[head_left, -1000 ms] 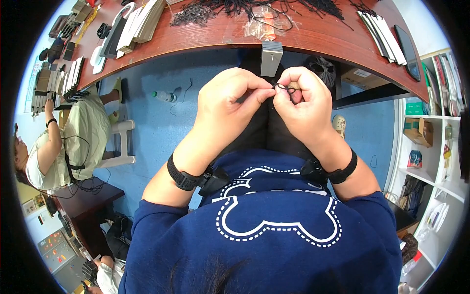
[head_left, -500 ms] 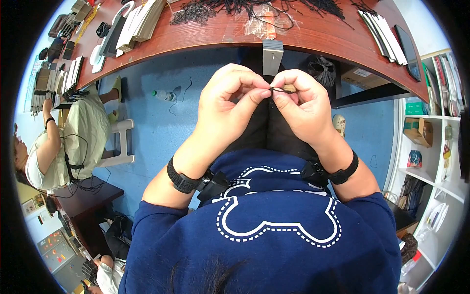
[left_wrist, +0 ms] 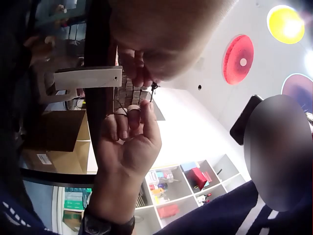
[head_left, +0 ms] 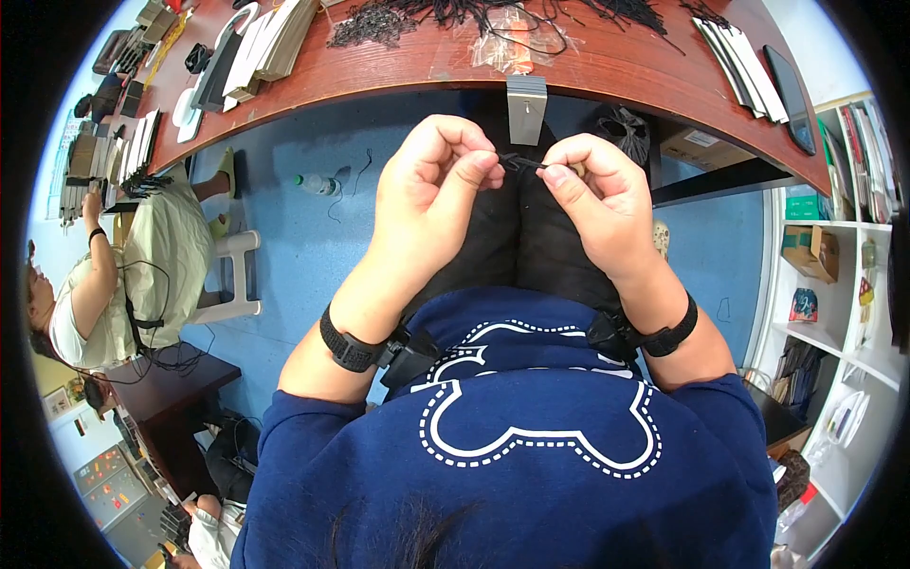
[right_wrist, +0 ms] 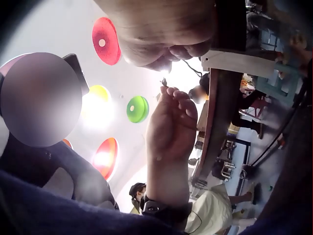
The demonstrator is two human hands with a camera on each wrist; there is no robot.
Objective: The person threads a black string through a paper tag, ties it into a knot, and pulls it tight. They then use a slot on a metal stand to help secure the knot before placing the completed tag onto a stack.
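A thin black cord (head_left: 524,163) stretches between my two hands, above the lap and just in front of the table edge. My left hand (head_left: 428,190) pinches its left end between thumb and curled index finger. The right hand (head_left: 607,194) pinches the other end with thumb and forefinger. A small dark knot or tangle shows on the cord (left_wrist: 154,87) in the left wrist view, between the fingertips. A loop of it also runs across the right hand's curled fingers there.
On the reddish wooden table (head_left: 408,71) lie a heap of black cords (head_left: 626,14), a clear plastic bag (head_left: 517,43), stacked cards (head_left: 275,47) and a phone (head_left: 789,100). A grey-white block (head_left: 527,111) juts from the table's front edge. Another person (head_left: 85,303) sits at the left.
My hands have drawn apart from nearly touching fingertips. The small loop between them has been pulled into a straighter, longer stretch of cord.
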